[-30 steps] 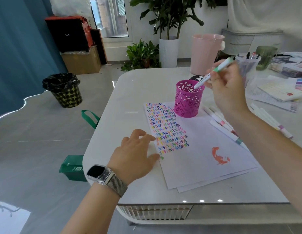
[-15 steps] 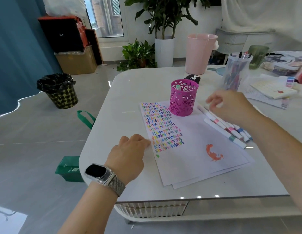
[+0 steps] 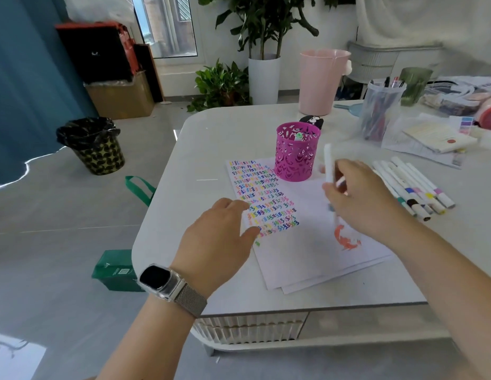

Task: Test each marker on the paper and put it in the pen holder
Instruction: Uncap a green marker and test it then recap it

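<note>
A white sheet of paper (image 3: 301,250) lies on the table, covered at its left with rows of small coloured squiggles and an orange scribble at the right. My left hand (image 3: 216,242) rests flat on the paper's left edge, fingers relaxed. My right hand (image 3: 362,198) grips a white marker (image 3: 328,164), blurred, held upright over the paper with its tip pointing down. The pink perforated pen holder (image 3: 297,153) stands at the paper's far edge with a green-capped marker inside. Several white markers (image 3: 414,185) lie in a row to the right.
A pink bin (image 3: 321,80), a clear cup of pens (image 3: 381,111), a green glass (image 3: 415,80) and loose papers (image 3: 436,138) crowd the table's far right. The table's front edge (image 3: 307,308) is close to me. A black waste bin (image 3: 93,145) stands on the floor at left.
My right hand dropped a green marker into the pink holder, reached to the row of markers, and now holds a new one over the paper. My left hand stayed on the paper.
</note>
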Motion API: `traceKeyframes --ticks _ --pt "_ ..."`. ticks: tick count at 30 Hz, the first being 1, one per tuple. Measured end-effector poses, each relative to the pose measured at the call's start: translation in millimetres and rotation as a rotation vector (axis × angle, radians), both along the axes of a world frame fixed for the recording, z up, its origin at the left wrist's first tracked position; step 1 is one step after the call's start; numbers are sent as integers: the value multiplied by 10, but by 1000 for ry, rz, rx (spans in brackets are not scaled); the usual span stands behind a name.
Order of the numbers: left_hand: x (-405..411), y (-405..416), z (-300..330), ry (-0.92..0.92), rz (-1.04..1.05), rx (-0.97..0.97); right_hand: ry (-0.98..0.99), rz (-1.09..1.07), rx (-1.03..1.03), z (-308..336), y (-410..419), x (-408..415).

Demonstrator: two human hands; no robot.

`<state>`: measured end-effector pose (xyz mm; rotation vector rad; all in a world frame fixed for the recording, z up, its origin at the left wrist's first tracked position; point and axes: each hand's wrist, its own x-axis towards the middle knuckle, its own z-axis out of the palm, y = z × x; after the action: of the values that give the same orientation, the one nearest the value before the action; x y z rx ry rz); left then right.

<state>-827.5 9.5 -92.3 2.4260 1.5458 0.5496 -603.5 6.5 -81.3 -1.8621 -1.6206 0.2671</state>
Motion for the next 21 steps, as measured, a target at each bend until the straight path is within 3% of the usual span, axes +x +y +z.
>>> traceKeyframes --ticks 2,4,8,13,18,21 --pt "34 -12 35 -157 -89 -64 501 91 35 88 -142 -308" --pt "85 -30 64 -250 -155 -117 798 141 54 58 -224 -504" --pt "147 -70 62 -237 -224 -65 947 139 60 11 -284 -612" --pt "237 -112 -82 43 -193 182 887 137 104 14 -307 -586" --pt "290 -190 -60 53 -264 222 1542 82 112 100 -283 -538" --pt "333 -223 -82 86 -270 221 1667 68 117 112 -262 -501"
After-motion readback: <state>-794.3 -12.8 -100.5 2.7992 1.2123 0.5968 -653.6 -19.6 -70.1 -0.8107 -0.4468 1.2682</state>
